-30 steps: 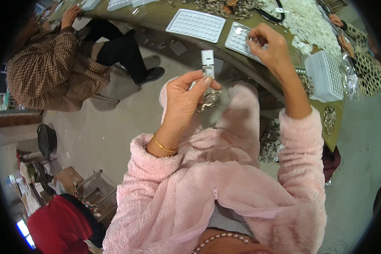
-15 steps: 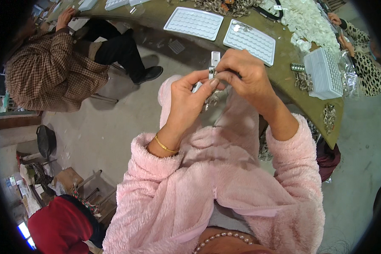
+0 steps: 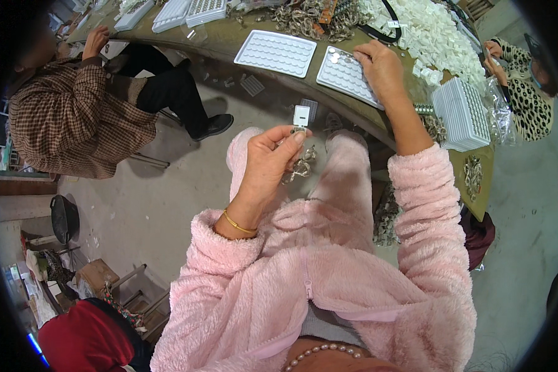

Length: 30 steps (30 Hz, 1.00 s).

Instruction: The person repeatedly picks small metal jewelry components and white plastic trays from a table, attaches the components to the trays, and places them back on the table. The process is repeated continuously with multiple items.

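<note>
Both of the person's arms extend forward. The left hand (image 3: 273, 155) is raised before the lap, thumb (image 3: 296, 137) and index finger in a pinch grip. The right hand (image 3: 383, 71) reaches farther forward, back up, fingers bent downward, bare forearm (image 3: 411, 129) outstretched.

Olive table (image 3: 220, 34), white trays (image 3: 346, 73), white pieces (image 3: 425, 43)

Grey floor (image 3: 167, 208); olive-topped table (image 3: 225, 38); stool (image 3: 152, 160) at left.

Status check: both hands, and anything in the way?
Left hand pinching small white piece; silvery bits hanging below. Right hand over right side of white tray. No obstruction visible.
</note>
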Each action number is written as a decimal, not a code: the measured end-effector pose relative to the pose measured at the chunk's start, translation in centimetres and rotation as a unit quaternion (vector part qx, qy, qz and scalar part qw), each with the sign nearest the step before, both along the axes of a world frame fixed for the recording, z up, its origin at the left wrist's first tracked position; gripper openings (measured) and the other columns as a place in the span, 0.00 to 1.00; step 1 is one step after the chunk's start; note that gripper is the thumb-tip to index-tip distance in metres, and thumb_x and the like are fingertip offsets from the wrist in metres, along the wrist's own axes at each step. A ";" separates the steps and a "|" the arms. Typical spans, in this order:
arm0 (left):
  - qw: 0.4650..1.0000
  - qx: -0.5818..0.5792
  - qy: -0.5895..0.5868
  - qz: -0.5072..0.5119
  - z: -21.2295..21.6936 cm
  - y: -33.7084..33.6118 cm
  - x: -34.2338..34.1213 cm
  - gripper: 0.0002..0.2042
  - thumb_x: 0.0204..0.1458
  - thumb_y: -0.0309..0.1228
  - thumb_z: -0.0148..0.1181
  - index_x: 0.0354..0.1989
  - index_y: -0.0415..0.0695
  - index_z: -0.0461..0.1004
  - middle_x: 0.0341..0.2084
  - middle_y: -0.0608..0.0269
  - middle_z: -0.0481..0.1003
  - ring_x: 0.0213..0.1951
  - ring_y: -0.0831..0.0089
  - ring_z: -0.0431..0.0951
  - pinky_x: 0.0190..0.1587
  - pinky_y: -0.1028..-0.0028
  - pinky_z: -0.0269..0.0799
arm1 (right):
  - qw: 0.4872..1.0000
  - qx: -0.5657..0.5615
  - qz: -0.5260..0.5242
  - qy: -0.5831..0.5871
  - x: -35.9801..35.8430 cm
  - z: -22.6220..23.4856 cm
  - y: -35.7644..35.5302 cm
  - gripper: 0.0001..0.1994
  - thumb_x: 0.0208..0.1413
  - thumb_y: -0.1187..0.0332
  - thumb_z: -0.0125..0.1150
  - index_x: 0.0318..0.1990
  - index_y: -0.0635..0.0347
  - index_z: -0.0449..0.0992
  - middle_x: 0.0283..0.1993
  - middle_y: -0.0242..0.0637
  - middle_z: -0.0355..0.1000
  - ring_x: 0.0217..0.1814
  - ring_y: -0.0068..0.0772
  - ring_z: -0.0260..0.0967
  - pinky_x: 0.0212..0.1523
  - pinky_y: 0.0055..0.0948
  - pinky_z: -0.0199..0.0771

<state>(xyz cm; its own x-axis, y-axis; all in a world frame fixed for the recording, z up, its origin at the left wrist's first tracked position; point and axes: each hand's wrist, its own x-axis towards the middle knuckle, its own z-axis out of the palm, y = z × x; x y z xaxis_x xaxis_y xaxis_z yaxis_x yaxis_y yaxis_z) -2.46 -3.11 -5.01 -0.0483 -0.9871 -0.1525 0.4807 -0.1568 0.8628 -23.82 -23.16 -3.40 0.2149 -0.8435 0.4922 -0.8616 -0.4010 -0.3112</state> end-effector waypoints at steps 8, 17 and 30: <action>0.999 0.003 0.033 0.035 0.4 -0.8 0.9 0.10 0.60 0.28 0.60 0.45 0.36 0.78 0.18 0.76 0.67 0.19 0.89 0.59 0.20 0.85 0.52 | 0.998 -0.033 0.055 0.019 0.3 1.2 1.2 0.04 0.51 0.68 0.64 0.35 0.53 0.80 0.37 0.34 0.75 0.40 0.43 0.75 0.39 0.39 0.74; 0.999 0.006 0.010 0.033 1.5 -0.7 1.1 0.12 0.59 0.28 0.60 0.49 0.36 0.76 0.25 0.69 0.73 0.18 0.90 0.58 0.20 0.86 0.51 | 0.903 0.058 0.359 -0.229 6.4 3.5 10.9 0.08 0.45 0.81 0.65 0.34 0.63 0.75 0.31 0.37 0.72 0.32 0.36 0.72 0.34 0.29 0.71; 0.993 -0.043 -0.081 0.068 1.0 -0.3 0.5 0.08 0.56 0.26 0.63 0.42 0.36 0.79 0.23 0.76 0.72 0.24 0.90 0.67 0.25 0.86 0.61 | 0.903 0.086 0.387 -0.167 6.7 3.6 11.6 0.05 0.46 0.81 0.60 0.33 0.65 0.74 0.31 0.42 0.69 0.34 0.46 0.69 0.34 0.34 0.70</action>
